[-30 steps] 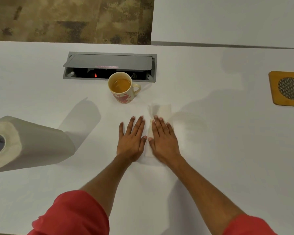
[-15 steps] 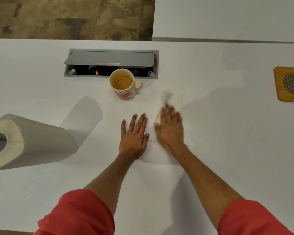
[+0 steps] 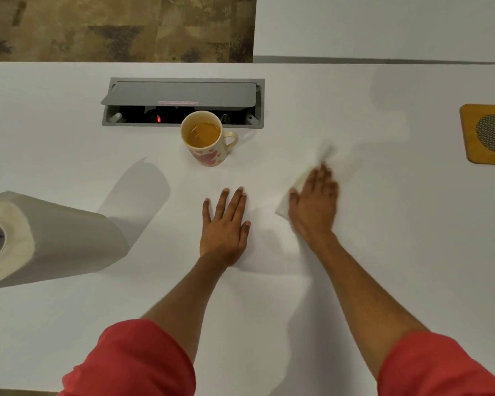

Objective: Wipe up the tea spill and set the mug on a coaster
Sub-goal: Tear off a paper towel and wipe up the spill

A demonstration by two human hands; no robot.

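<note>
A white table (image 3: 69,324) stands over mottled brown carpet (image 3: 112,27), with a towel roll (image 3: 49,241) lying far left of the mug (image 3: 206,138) and a socket box (image 3: 183,102) just behind it. The mug holds tea; the coaster (image 3: 489,134) lies well right of it. Near the mug, the left hand (image 3: 226,224) rests flat, fingers slightly spread, and to its right the blurred right hand (image 3: 315,204) presses a tissue (image 3: 290,195) under flat, straight fingers.

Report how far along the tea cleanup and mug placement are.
Done: nothing clearly finished; any spill is too faint to make out. In hand: the right hand presses a folded white paper towel flat on the white table, blurred mid-wipe, while the left hand rests flat. Left: the cream heart-patterned mug of tea stands on bare table, apart from the square wooden coaster.
</note>
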